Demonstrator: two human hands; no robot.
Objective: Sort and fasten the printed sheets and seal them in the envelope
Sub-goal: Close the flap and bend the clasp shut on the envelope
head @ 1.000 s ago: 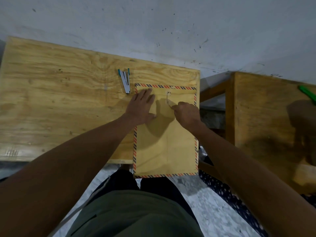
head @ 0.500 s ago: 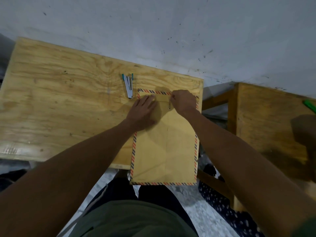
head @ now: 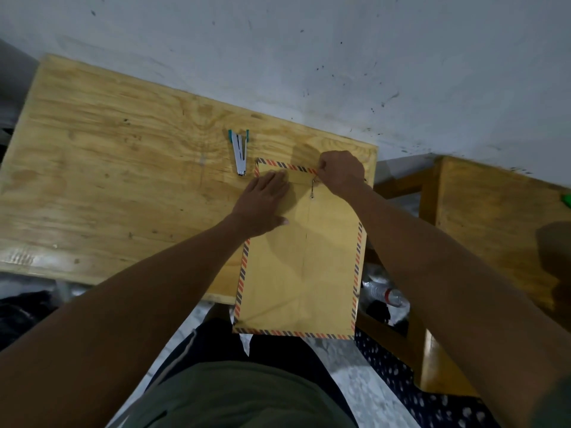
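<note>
Head view: one envelope (head: 299,273), one stapler (head: 240,152), two hands, one plywood counter (head: 108,180). Left hand (head: 262,205) lies flat, fingers straight, pressing the envelope's upper left. Right hand (head: 340,171) has its fingers curled, pinching the closure string (head: 313,188) at the flap's top edge. Since half a second ago the right hand has shifted slightly up and right, and the string now shows, pulled taut; the left hand stays put. Envelope is brown kraft with a red-and-blue striped border, flap folded down; it lies on the counter's right end, lower part overhanging the near edge. Stapler lies just left of the envelope's top corner.
</note>
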